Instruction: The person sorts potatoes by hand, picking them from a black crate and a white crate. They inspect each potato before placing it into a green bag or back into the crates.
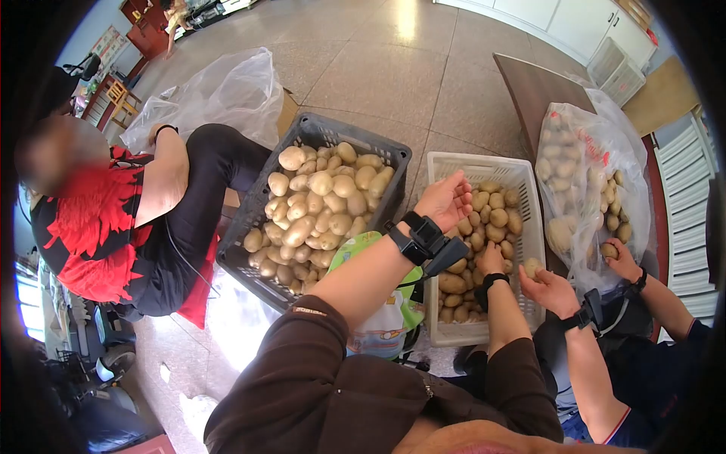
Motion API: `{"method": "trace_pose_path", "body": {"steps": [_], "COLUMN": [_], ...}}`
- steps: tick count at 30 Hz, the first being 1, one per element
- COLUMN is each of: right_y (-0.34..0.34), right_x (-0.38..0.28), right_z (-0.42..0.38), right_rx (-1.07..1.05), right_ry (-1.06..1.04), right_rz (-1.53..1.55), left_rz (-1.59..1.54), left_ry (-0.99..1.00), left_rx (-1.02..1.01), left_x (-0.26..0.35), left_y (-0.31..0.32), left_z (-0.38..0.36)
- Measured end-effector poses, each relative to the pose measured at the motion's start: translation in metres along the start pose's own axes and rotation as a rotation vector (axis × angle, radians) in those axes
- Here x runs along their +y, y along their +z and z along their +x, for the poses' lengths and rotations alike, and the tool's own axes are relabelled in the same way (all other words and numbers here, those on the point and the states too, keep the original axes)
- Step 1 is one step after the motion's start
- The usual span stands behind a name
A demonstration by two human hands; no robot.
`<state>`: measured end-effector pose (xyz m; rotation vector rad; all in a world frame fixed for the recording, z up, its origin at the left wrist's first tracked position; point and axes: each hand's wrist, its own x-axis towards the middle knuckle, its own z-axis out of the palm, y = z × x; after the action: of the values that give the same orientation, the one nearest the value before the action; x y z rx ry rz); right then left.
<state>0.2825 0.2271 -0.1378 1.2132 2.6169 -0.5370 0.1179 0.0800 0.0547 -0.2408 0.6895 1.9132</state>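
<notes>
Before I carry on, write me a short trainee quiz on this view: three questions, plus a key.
1. Which of the camera wearer's hands is down among the potatoes in the white crate? A) left B) right C) neither
2. True or false: the black crate holds potatoes too.
3. Fill in: the co-worker's hand nearest the white crate holds a ____.

Key: 1. B, the right hand. 2. True. 3. Potato.
</notes>
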Motion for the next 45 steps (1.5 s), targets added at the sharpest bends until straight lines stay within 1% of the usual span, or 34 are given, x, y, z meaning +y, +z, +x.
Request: {"method": "trace_pose_path", "body": {"steps": [4,7,10,13,16,19,22,25,28,31,34,35,37,40,43,45], "right_y": [0.012,0.012,0.010,-0.008,0.001,-0.008,-0.012,-0.017,-0.021,-0.001,0.027,0.032,0.014,-0.008,-0.012,-0.012], "right_x": [0.003,0.002,0.008,0.004,0.013,0.020,0.027,0.033,0.034,0.033,0.034,0.039,0.037,0.028,0.028,0.024], "right_z": [0.000,0.005,0.014,0.001,-0.006,-0.017,-0.016,-0.001,0.003,0.003,0.002,0.001,-0.012,-0.016,-0.013,-0.022], "right_rx": [0.036,0.034,0.199,0.184,0.430,0.366,0.367,0.297,0.284,0.167,0.385,0.353,0.294,0.179,0.133,0.066], "right_ry": [-0.035,-0.005,-0.125,-0.098,-0.056,0.066,0.026,0.056,0.037,0.074,0.124,0.100,0.061,0.108,0.259,0.347], "right_rz": [-0.019,-0.047,-0.155,-0.232,-0.374,-0.200,-0.167,-0.063,-0.095,-0.164,-0.242,-0.209,-0.143,-0.050,0.176,0.101], "left_rz": [0.022,0.032,0.036,0.052,0.076,0.084,0.088,0.095,0.104,0.110,0.109,0.108,0.109,0.100,0.087,0.081], "left_ry": [-0.006,-0.006,-0.010,-0.014,-0.017,-0.014,-0.018,-0.019,-0.027,-0.028,-0.017,-0.018,-0.026,-0.032,-0.027,-0.015], "left_rx": [0.014,0.010,0.003,0.017,0.034,0.036,0.033,0.033,0.040,0.033,0.026,0.019,0.009,0.010,0.009,0.011], "left_x": [0.001,0.000,-0.001,-0.001,-0.001,-0.003,-0.005,-0.007,-0.009,-0.010,-0.008,-0.009,-0.009,-0.009,-0.007,-0.006], "left_y": [0.002,-0.001,0.000,0.002,0.003,0.001,0.000,0.000,-0.001,-0.002,-0.002,-0.003,-0.003,-0.002,-0.001,-0.003], "left_z": [-0.001,0.003,0.007,0.005,0.006,0.009,0.010,0.010,0.010,0.010,0.009,0.009,0.009,0.009,0.011,0.010]}}
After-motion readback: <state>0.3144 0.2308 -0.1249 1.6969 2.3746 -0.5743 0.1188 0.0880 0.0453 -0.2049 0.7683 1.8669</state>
